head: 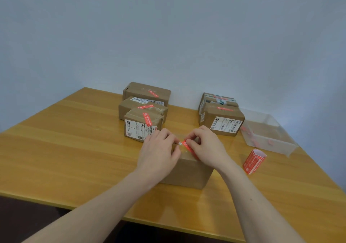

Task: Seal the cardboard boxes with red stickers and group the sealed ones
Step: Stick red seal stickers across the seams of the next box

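Observation:
A plain cardboard box (189, 173) stands on the wooden table (74, 149) right in front of me. Over its top, my left hand (159, 152) and my right hand (206, 147) both pinch a red sticker (187, 146); the left holds its white end, the right holds the red part. Three boxes with red stickers on top (145, 111) stand grouped behind on the left. Two more boxes with red stickers (221, 119) stand at the back right. A roll of red stickers (253, 161) lies to the right of the near box.
A clear plastic tray (269, 136) with several red scraps inside sits at the far right near the table edge. A pale wall rises just behind the table. The table's front edge runs below my forearms.

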